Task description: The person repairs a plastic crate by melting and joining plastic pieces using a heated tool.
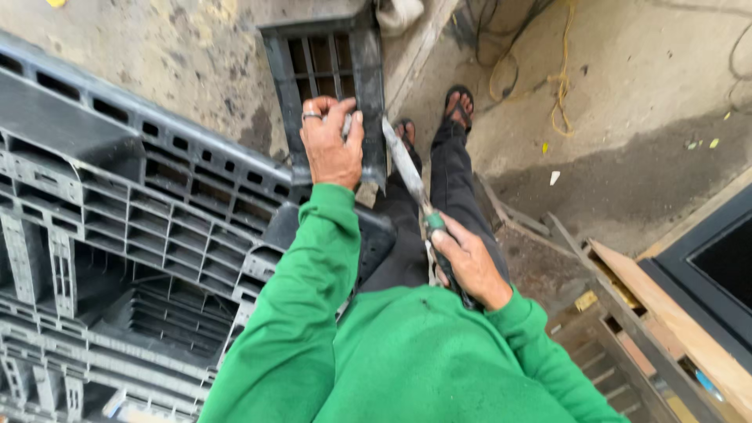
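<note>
My left hand [332, 141], with a ring on one finger, grips the lower edge of a dark grey slatted plastic piece [325, 70] that stands out from the pallet. My right hand [468, 262] is closed on the green handle of a long knife [407, 168]. Its blade points up and left, the tip touching the right edge of the plastic piece beside my left fingers. Green sleeves cover both arms. My legs in black trousers and my sandalled feet [458, 106] show beyond the hands.
A large grey plastic pallet [117, 227] with a grid of ribs fills the left side. Yellow cord [560, 86] lies on the stained concrete floor at upper right. Wooden boards and a dark frame [681, 313] sit at lower right.
</note>
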